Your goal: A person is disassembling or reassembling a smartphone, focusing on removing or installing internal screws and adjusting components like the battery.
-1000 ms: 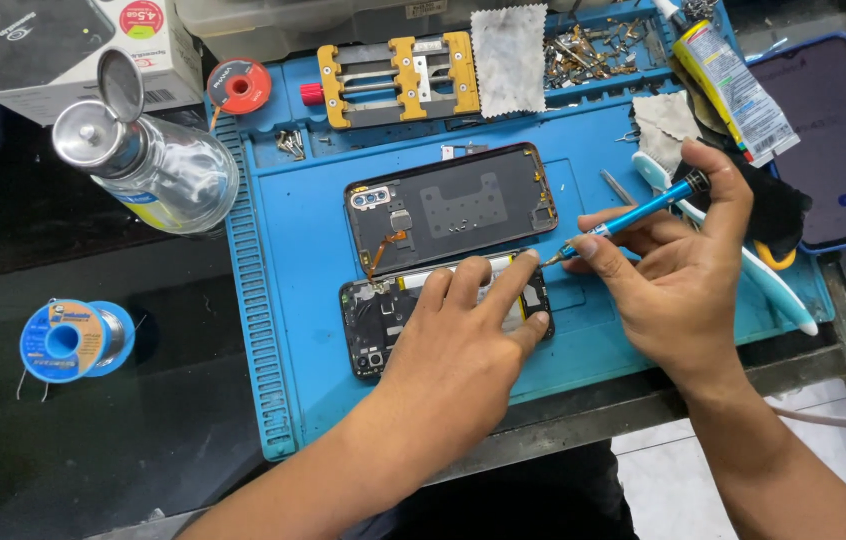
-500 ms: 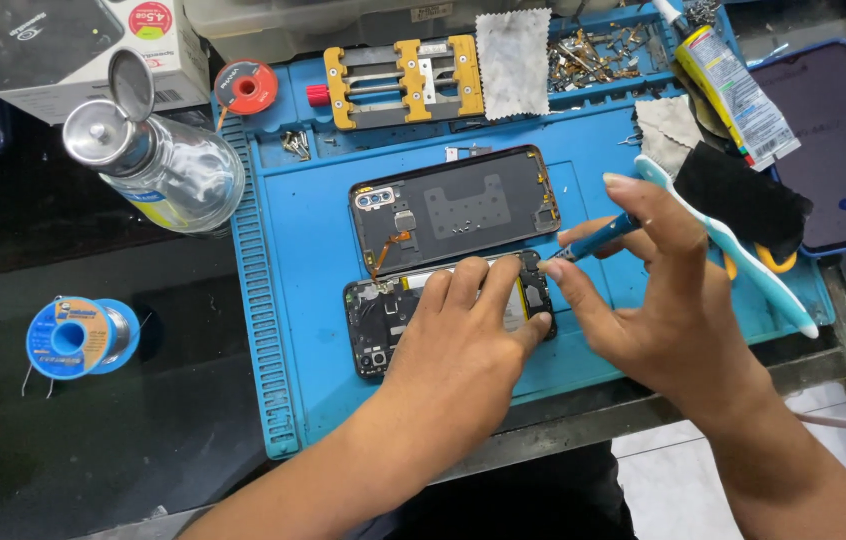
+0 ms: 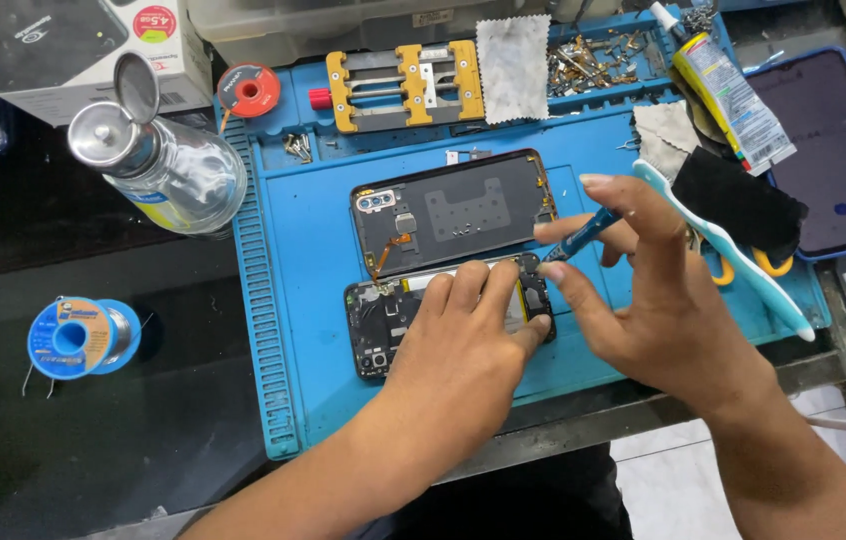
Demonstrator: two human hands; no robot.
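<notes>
On one blue mat [image 3: 293, 330], two hands [image 3: 463, 350] [image 3: 663, 310] work two opened phones [image 3: 383, 320] [image 3: 453, 212], seemingly.

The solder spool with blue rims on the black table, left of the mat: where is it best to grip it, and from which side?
Grip the solder spool by its round rim, from above. It lies flat with its hole upward, apart from other things, so fingers can close across the rim freely.
</notes>
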